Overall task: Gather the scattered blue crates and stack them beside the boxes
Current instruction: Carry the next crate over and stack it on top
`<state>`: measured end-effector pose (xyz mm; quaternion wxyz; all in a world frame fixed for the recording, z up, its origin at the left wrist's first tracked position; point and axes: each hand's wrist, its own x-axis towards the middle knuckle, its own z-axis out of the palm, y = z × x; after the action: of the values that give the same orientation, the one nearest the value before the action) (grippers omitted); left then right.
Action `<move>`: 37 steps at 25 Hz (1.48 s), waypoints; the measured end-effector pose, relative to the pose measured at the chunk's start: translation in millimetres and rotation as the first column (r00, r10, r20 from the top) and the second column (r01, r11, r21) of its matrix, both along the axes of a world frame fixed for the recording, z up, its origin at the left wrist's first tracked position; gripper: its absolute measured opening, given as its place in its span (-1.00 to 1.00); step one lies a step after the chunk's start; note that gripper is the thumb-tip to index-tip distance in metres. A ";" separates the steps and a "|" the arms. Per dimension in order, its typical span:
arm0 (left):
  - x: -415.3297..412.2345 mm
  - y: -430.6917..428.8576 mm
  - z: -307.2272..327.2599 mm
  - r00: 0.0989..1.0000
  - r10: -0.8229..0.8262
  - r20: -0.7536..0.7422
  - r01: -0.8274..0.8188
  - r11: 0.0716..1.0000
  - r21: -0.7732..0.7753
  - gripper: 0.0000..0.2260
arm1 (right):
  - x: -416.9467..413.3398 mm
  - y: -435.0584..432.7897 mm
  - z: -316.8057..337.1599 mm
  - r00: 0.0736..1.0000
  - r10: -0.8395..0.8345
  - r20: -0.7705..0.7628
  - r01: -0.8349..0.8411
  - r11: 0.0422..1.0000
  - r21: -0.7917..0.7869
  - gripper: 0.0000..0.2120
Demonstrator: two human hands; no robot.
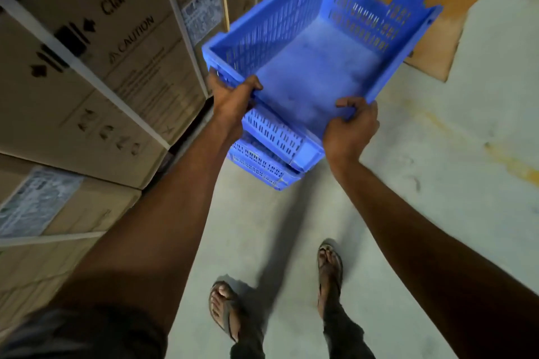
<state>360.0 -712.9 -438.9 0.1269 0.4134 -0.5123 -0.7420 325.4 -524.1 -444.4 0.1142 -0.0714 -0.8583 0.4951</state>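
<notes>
An empty blue crate (pixel 315 67) with slotted walls is held at the near rim by both hands. My left hand (pixel 233 99) grips its near-left corner and my right hand (pixel 350 128) grips its near-right corner. It sits tilted above a stack of blue crates (pixel 268 154) that stands on the floor; two lower crates show beneath it. The stack stands right beside the wall of cardboard boxes (pixel 96 67) on the left.
Tall cardboard boxes with white straps fill the left side. Another cardboard box (pixel 437 23) stands behind the crates at top right. Pale concrete floor (pixel 452 169) spreads to the right and toward me, where my sandalled feet (pixel 227 309) stand.
</notes>
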 end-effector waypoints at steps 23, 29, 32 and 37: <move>58.9 -48.3 -124.2 0.995 -0.064 -0.076 0.038 0.952 -0.304 -0.75 | 45.2 -33.0 -48.9 0.709 0.597 0.375 -0.668 0.398 0.629 -0.54; 47.4 -104.1 -86.1 0.965 -0.231 0.120 0.253 0.943 -0.215 -0.65 | 28.8 -39.8 -51.7 0.756 0.593 0.276 -0.528 0.305 0.792 -0.86; 41.0 -108.9 -83.7 0.967 -0.254 0.035 0.255 0.938 -0.236 -0.63 | 30.4 -41.2 -55.9 0.754 0.605 0.256 -0.513 0.299 0.805 -0.87; 48.5 -108.6 -89.7 0.962 -0.272 -0.003 0.267 0.948 -0.172 -0.78 | 35.5 -43.5 -58.0 0.739 0.608 0.289 -0.511 0.227 0.829 -0.84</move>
<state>408.5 -821.6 -528.6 0.0659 0.3174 -0.6236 -0.7113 360.9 -567.6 -502.3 -0.0106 0.3330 -0.9429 -0.0052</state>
